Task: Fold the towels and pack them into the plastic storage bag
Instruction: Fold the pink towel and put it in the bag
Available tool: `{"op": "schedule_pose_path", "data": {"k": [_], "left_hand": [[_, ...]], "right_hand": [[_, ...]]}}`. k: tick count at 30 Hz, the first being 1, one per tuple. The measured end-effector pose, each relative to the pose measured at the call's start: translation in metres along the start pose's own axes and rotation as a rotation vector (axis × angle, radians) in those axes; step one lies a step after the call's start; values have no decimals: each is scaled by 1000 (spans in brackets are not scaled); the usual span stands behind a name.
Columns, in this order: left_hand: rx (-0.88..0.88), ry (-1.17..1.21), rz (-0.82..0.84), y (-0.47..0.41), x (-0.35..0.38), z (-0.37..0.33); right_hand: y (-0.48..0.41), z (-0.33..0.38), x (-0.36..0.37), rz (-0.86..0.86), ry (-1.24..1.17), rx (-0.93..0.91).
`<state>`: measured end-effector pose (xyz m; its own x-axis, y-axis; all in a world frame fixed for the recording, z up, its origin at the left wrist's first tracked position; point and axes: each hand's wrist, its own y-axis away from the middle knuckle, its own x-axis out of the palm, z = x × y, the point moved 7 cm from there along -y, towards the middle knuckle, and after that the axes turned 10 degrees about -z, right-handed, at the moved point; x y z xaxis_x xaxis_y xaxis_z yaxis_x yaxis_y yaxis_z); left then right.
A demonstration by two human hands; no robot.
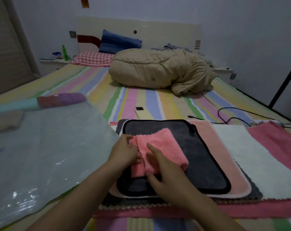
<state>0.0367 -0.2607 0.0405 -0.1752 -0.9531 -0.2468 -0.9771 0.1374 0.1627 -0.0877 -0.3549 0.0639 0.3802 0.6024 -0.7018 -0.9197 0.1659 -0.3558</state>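
Note:
A folded pink towel [164, 147] lies on a dark grey towel with black edging [208, 164], on top of a stack of spread towels. My left hand [124, 151] pinches the pink towel's left edge with curled fingers. My right hand [159, 170] lies flat on the towel's near part, fingers straight. A clear plastic storage bag [46, 147] lies at the left of the bed, with folded towels [61, 100] inside near its far end.
Beneath the grey towel lie a light pink towel [224, 157], a white towel [258, 160] and a dark pink one [274, 139]. A phone [139, 108] and a black cable [233, 114] lie beyond them on the striped sheet. A tan duvet [158, 70] sits further back.

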Motion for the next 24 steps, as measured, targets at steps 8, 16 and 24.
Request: {"op": "schedule_pose_path", "data": {"k": [8,16,24], "left_hand": [[-22,94,-157,8,19,9],[205,-133,-75,10,23,-10],[365,-479,-71,5,10,-11]], "right_hand": [[-7,-34,-62,-319,-101,117],[-5,-50,-54,-253,33,169],[4,-61,-39,-196,151,49]]}}
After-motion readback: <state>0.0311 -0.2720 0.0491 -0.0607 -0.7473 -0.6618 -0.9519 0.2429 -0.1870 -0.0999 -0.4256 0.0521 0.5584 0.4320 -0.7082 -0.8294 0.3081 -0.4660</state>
